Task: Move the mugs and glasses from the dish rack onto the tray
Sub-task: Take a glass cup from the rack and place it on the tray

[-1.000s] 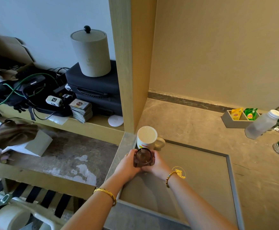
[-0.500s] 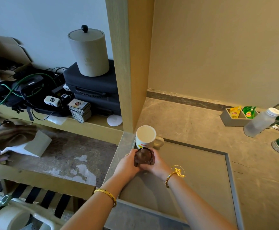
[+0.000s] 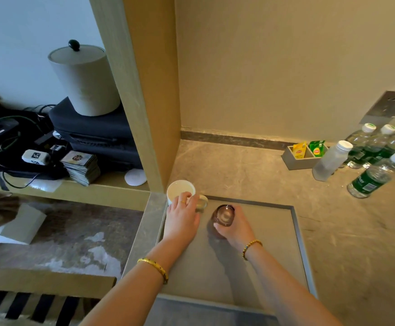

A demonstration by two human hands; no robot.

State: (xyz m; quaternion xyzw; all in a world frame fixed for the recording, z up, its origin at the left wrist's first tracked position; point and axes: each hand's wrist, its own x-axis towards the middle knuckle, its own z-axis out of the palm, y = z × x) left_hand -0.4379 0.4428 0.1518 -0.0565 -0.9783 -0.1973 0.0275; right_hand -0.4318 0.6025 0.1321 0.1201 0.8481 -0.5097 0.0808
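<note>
Head view, centre of the frame — what lies there?
— One grey tray (image 3: 295, 234) sunk in the stone counter (image 3: 356, 231), largest of all.
— And on it?
— At its upper left corner a white mug (image 3: 177, 191); just right of that, a dark glass (image 3: 224, 215), upright.
— The hands?
— Left hand (image 3: 182, 220) rests on the mug with fingers curled over its handle side; right hand (image 3: 236, 227) wraps the glass.
— Upper right?
— Water bottles (image 3: 368, 177) beside a tea-bag box (image 3: 307, 156)
</note>
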